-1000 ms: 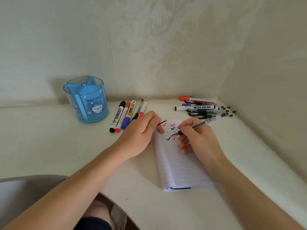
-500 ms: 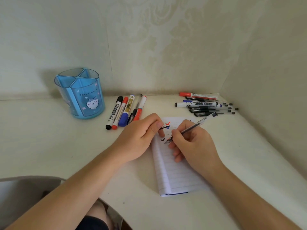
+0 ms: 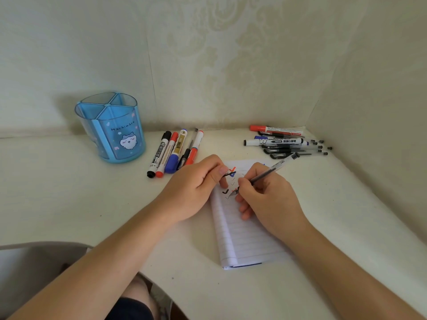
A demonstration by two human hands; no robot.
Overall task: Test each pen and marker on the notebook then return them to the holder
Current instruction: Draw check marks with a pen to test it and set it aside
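Observation:
A lined notebook [image 3: 245,236] lies open on the white desk, with several red, blue and black ticks near its top. My right hand [image 3: 265,195] grips a clear gel pen [image 3: 275,168], its tip on the page among the ticks. My left hand [image 3: 196,188] rests on the notebook's upper left corner, pinching a small dark pen cap between thumb and fingers. The blue holder [image 3: 113,128] with a cat picture stands at the back left, its compartments empty as far as I see.
Several markers [image 3: 175,151] lie in a row right of the holder. A second pile of markers and pens [image 3: 284,143] sits in the back right corner against the walls. The desk's curved front edge [image 3: 161,280] runs just below my left forearm.
My right hand has shifted the pen tip down and left on the page. The view has tilted slightly; my left hand stays on the notebook corner.

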